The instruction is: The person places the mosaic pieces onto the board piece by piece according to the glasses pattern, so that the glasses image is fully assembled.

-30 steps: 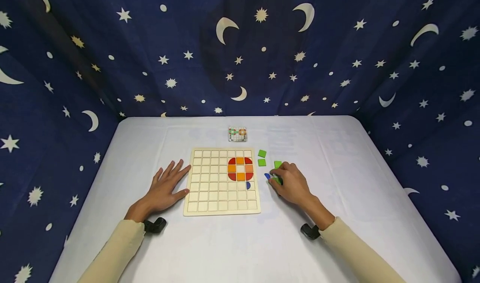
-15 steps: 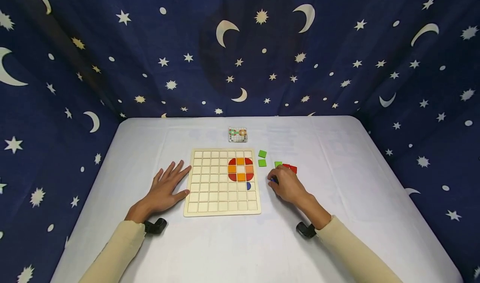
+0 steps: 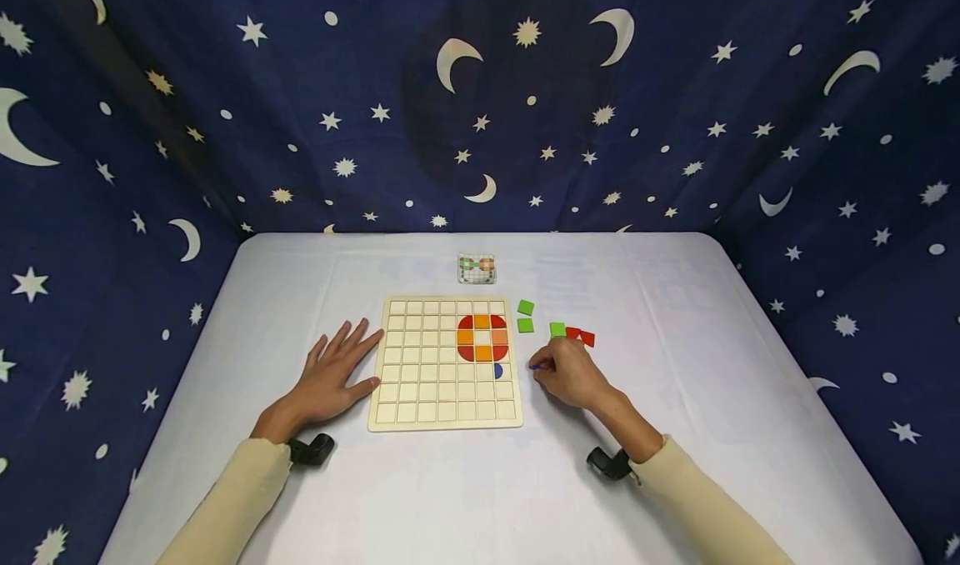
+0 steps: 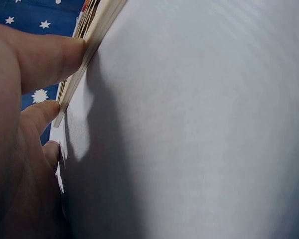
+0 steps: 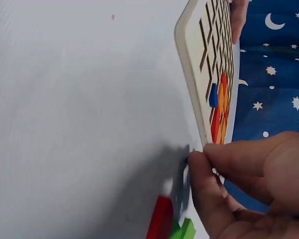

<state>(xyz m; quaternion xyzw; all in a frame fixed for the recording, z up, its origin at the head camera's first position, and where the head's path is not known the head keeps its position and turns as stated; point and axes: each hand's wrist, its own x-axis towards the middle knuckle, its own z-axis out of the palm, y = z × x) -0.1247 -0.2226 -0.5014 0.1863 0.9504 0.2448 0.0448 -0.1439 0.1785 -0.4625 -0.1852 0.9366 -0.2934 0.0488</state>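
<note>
A square wooden grid board (image 3: pixel 420 382) lies in the middle of the table. On its right half, red rounded pieces (image 3: pixel 465 353) and orange square tiles (image 3: pixel 482 353) form a ring around a bare cell. Just below the ring sits a blue half-circle piece (image 3: pixel 498 371). My left hand (image 3: pixel 330 377) lies spread at the board's left side, thumb and fingertip against its edge. Right of the board, my right hand (image 3: pixel 573 373) pinches a small blue piece (image 3: pixel 536 367) between thumb and fingers, which mostly hide it. In the right wrist view the pinching fingertips (image 5: pixel 202 159) overlap the board's near edge.
Green square tiles (image 3: pixel 525 325) lie off the board's right edge. Another green tile (image 3: pixel 557 329) and red pieces (image 3: pixel 587 339) lie beyond my right hand. A small pattern card (image 3: pixel 477 268) lies behind the board. A dark blue star-printed curtain (image 3: pixel 345 73) surrounds the table.
My right hand has picked the blue piece from among the loose pieces and shifted slightly left and nearer, uncovering the red pieces. My left hand stays at the board's edge.
</note>
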